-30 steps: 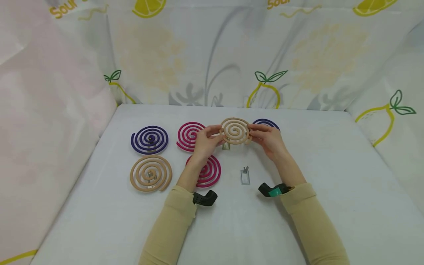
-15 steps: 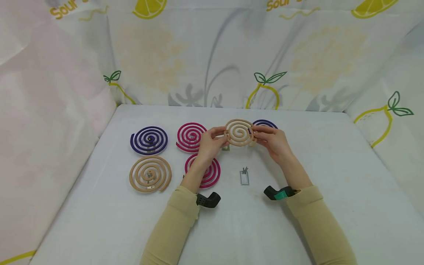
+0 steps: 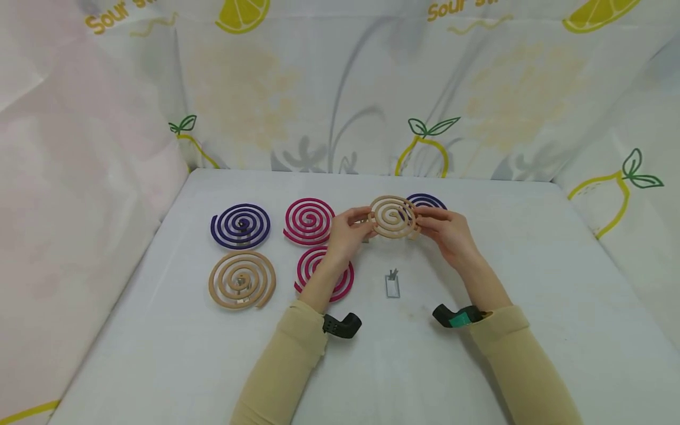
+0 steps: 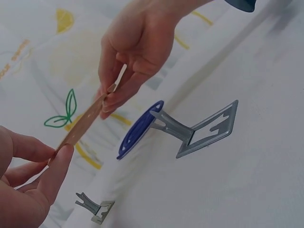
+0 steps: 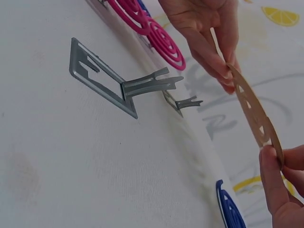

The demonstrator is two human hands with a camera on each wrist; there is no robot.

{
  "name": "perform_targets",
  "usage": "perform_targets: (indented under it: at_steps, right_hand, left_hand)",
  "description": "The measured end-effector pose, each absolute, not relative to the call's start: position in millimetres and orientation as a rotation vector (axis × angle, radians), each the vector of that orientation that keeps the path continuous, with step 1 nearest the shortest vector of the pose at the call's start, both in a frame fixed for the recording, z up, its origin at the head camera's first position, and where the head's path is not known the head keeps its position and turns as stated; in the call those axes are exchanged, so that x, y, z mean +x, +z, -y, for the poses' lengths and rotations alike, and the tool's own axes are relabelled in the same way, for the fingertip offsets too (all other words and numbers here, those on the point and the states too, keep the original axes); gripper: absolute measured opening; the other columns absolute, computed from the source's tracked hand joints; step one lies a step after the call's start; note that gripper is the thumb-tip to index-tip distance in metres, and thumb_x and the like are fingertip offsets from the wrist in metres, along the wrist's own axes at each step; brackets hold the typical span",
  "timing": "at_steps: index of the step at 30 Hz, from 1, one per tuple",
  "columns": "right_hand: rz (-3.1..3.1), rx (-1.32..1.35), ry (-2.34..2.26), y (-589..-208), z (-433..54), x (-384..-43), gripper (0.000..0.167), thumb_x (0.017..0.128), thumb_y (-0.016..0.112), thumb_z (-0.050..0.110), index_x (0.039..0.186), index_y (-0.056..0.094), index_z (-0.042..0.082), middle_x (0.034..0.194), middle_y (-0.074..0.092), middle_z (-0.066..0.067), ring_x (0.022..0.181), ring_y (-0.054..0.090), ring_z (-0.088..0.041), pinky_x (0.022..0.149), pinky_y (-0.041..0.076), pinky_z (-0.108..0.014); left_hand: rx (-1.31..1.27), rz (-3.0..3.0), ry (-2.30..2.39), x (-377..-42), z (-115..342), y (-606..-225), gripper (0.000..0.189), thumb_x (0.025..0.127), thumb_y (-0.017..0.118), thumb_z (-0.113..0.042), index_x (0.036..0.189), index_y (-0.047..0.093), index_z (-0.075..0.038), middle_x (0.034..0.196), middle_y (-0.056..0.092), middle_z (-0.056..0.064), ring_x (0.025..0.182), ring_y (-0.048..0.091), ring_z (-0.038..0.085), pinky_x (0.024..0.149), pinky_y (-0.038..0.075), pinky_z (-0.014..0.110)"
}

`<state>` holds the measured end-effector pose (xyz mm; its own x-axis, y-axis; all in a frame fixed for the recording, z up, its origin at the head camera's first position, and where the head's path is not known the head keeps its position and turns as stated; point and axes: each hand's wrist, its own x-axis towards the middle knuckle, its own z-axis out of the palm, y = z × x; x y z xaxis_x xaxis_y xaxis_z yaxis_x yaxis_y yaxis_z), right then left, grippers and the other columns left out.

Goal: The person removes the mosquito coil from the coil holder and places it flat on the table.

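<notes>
My left hand [image 3: 347,236] and right hand [image 3: 450,235] hold a tan mosquito coil [image 4: 83,123] between them, each pinching an opposite edge with thumb and fingers. The coil is raised above the table, its spiral face visible in the head view and nearly edge-on in both wrist views. Below it on the table stands a bare metal coil stand [image 5: 149,86] with a forked upright. Farther back is a second bare stand [image 4: 90,204], partly hidden by my left hand in the head view. A dark blue coil [image 3: 430,200] sits behind my right hand, partly covered.
To the left, a dark blue coil [image 3: 241,226] and a tan coil [image 3: 242,277] sit on stands. Two magenta coils are nearer the middle: a back one [image 3: 309,221] and a front one [image 3: 344,277], partly behind my left forearm. A lemon-printed curtain [image 3: 265,118] hangs behind the white table [image 3: 531,283].
Both hands have moved a little to the right and slightly nearer, carrying the tan mosquito coil with them. It now overlaps the dark blue coil behind. The coils and stands on the table have stayed put.
</notes>
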<state>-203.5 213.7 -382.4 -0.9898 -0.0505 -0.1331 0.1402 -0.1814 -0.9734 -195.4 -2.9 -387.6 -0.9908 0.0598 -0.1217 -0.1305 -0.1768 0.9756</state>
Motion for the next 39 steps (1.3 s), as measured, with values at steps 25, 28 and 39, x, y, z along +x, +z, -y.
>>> perform_targets:
  at_steps: [25,28,39]
  right_hand:
    - [-1.909,0.141,-2.361,-385.8,-252.0,-179.1,0.021,0.093,0.064,-0.003,0.101,0.075,0.013,0.100,0.074,0.005,0.087,0.070,-0.006,0.081,0.058,-0.018]
    - [-1.890,0.138,-2.383,-387.1,-256.8,-176.8,0.021,0.093,0.064,-0.004,0.101,0.076,0.011,0.099,0.075,0.004,0.087,0.070,-0.006,0.081,0.059,-0.018]
    - [-1.891,0.192,-2.374,-387.0,-271.4,-172.8,0.019,0.092,0.068,-0.001,0.108,0.073,0.008,0.101,0.073,0.005,0.090,0.070,-0.006,0.082,0.058,-0.018]
  left_hand:
    - [0.011,-1.952,2.274,-187.1,-33.3,-397.5,0.032,0.092,0.065,0.004,0.124,0.064,0.006,0.122,0.067,0.022,0.093,0.071,0.021,0.079,0.062,0.027]
    - [0.021,-1.957,2.275,-187.0,-38.9,-398.2,0.034,0.091,0.066,0.005,0.124,0.063,0.005,0.121,0.068,0.023,0.095,0.073,0.026,0.077,0.062,0.027]
    - [0.004,-1.908,2.291,-186.7,-54.7,-401.8,0.045,0.090,0.062,0.010,0.134,0.057,0.004,0.122,0.066,0.026,0.104,0.070,0.035,0.077,0.062,0.027]
